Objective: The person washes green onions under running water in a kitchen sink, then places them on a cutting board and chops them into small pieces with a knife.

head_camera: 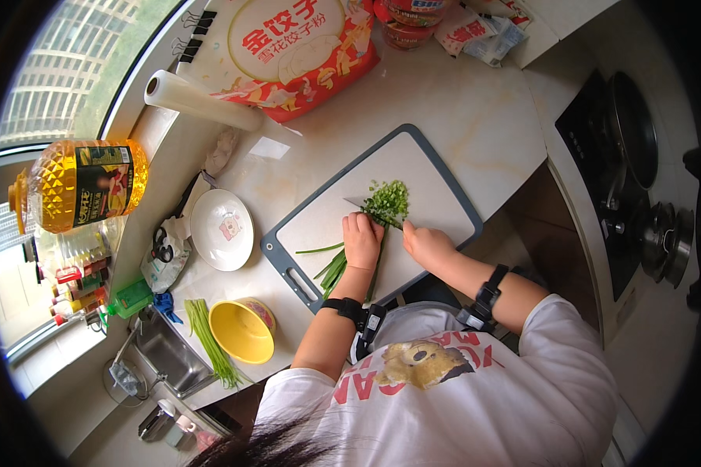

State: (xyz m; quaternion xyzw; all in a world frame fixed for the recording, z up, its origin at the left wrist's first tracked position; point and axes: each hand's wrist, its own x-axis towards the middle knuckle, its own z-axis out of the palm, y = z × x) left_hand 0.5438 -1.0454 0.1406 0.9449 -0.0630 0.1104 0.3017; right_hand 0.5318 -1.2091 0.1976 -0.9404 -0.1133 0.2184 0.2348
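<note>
On a white cutting board (385, 157) with a grey rim, my left hand (362, 240) presses down a bunch of long green stalks (334, 273). The stalks trail from under it toward the board's near left corner. My right hand (429, 246) grips a kitchen knife whose handle is mostly hidden in the fist. The knife's blade (352, 202) shows its pointed tip just beyond my left fingers; the greens cover much of the rest. Finely chopped greens (388, 198) lie in a heap right past the blade.
Left of the board stand a white plate (216, 233), a yellow bowl (240, 333) and another bundle of stalks (210, 341). Behind are a plastic-film roll (204, 99) and a flour bag (304, 58). An oil bottle (90, 184), sink (172, 356) and frying pan (634, 131) lie farther out.
</note>
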